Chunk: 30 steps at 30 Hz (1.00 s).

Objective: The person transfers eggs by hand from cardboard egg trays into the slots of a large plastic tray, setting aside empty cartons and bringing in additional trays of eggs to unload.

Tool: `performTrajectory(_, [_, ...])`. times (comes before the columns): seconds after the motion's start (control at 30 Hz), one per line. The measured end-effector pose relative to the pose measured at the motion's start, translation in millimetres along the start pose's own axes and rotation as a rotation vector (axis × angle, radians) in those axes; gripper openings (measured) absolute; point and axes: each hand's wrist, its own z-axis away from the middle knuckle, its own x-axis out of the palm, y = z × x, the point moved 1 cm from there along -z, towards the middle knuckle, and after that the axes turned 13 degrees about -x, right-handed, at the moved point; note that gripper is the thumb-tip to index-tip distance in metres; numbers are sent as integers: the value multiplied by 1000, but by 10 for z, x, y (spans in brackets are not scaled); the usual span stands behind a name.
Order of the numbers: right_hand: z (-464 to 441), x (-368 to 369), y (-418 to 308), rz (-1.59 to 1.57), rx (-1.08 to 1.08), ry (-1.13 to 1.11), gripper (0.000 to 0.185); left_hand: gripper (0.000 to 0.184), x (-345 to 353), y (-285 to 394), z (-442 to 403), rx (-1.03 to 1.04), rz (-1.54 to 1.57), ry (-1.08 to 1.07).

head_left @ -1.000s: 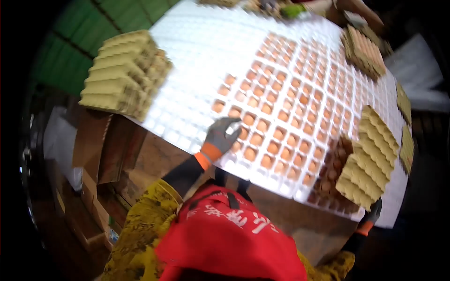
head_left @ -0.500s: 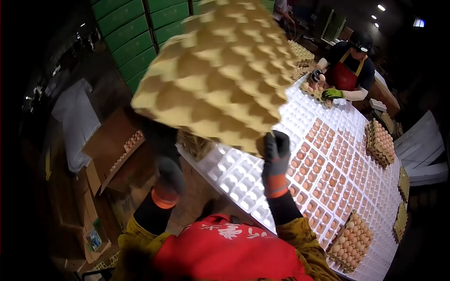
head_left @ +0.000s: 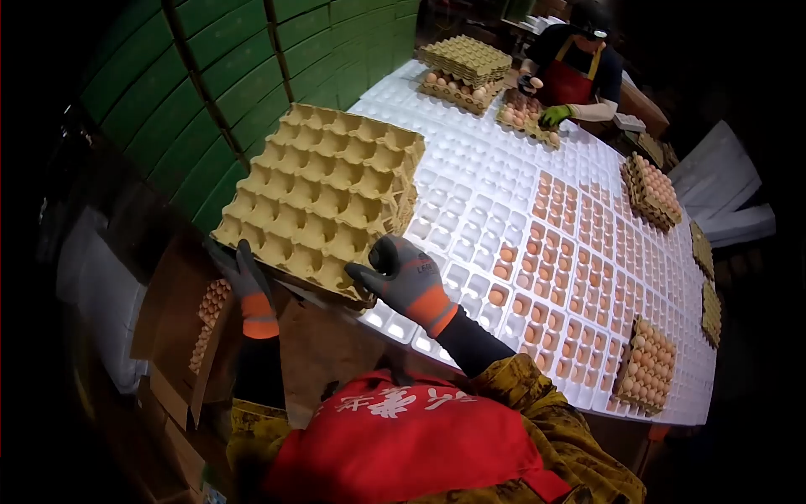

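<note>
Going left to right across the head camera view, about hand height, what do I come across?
Pale sheeting, cardboard box, left hand, stack of egg trays, right hand, rows of eggs, pulp trays at the far right.

the left hand [head_left: 249, 290], gloved in grey with an orange cuff, touches the near left edge of a stack of cardboard egg trays [head_left: 319, 202]; the right hand [head_left: 405, 277], gloved alike, is at the stack's near right corner. beside the stack spread white trays [head_left: 438, 202], many of them holding brown eggs [head_left: 497, 296]. across from the hands a person in a red apron [head_left: 569, 80] leans over more eggs, near green boxes [head_left: 235, 50]
</note>
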Motion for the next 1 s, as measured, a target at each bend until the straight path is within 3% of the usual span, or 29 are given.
performTrajectory(0.07, [-50, 96, 151, -8, 36, -24, 62, 74, 9, -115, -104, -48, 54, -17])
performTrajectory(0.13, [-51, 106, 215, 11, -74, 70, 63, 72, 26, -208, -155, -9, 96, 6])
performTrajectory(0.2, [2, 17, 244, -143, -9, -43, 57, 59, -204, -329, -390, -205, 67, 20])
performTrajectory(0.23, [121, 60, 303, -248, -45, 60, 53, 53, -402, -430, -594, -312, 64, 5])
performTrajectory(0.33, [772, -198, 360, -300, -64, 188, 43, 43, -224, 524, -153, 884, -581, -36])
performTrajectory(0.37, [1022, -400, 405, -334, 68, 76, 44, 42, 33, 963, 246, 1359, -697, -36])
performTrajectory(0.4, [1318, -579, 454, -349, 179, 47, 40, 42, 331, 1154, 598, 1364, -572, -162])
performTrajectory(0.5, [2428, -848, 978, -235, 268, 292, 36, 41, 1049, 1614, 1648, 1346, -232, -487])
performTrajectory(0.57, [3240, -1263, 1172, -209, 390, 412, 32, 39, 1247, 1428, 2410, 500, -47, -801])
performTrajectory(0.6, [3662, -1484, 1261, -167, 445, 480, 30, 41, 1465, 1384, 2878, 337, -71, -985])
performTrajectory(0.67, [4577, -1925, 1568, 69, 468, 592, 29, 42, 1813, 1265, 3797, 259, -179, -1271])
performTrajectory(0.73, [5363, -2519, 1687, 353, 574, 571, 28, 43, 2121, 1160, 4789, 376, -164, -1448])
performTrajectory(0.8, [6054, -2955, 1887, 392, 669, 664, 29, 46, 2402, 1074, 5687, 400, -159, -1553])
performTrajectory(0.87, [6420, -3415, 1955, 483, 782, 543, 30, 50, 2643, 1150, 6456, 493, -221, -1599])
performTrajectory(0.93, [6594, -3678, 2172, 625, 629, 389, 36, 59, 2879, 1167, 7077, 666, -222, -1610])
performTrajectory(1.0, [6490, -3829, 2249, 669, 460, 286, 40, 53, 3086, 1167, 7532, 822, -409, -1661])
